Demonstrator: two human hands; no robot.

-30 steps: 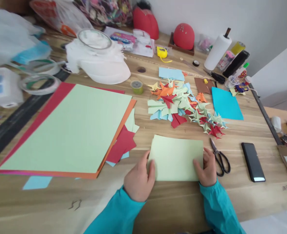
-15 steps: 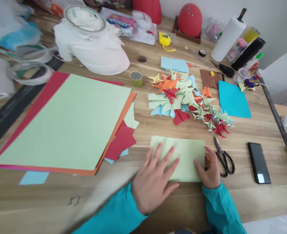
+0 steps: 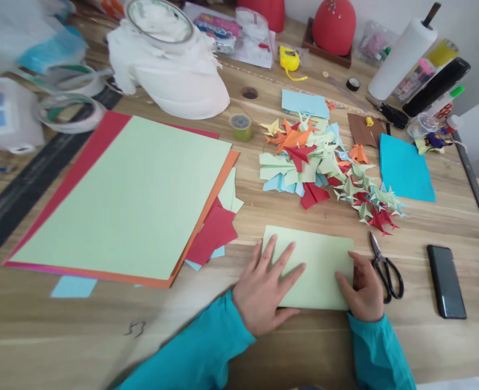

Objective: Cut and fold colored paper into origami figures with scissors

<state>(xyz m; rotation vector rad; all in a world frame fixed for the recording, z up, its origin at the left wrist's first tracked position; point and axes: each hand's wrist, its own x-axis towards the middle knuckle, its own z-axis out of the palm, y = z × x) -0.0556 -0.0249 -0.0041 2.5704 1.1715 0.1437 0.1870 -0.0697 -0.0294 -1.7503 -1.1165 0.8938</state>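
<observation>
A folded light green paper sheet lies on the wooden table in front of me. My left hand rests flat on its left half, fingers spread. At the sheet's right edge my right hand pinches the paper, thumb on top and fingers curled at the edge. Both sleeves are teal. Black scissors lie just right of my right hand.
A stack of large green, orange and red sheets lies at left. A heap of small folded paper shapes, a blue sheet, a black phone, tape rolls, a paper towel roll and a white bundle surround the sheet.
My left hand went from gripping the sheet's left edge to lying flat and spread on it. The view has shifted a little; the right hand stays at the right edge.
</observation>
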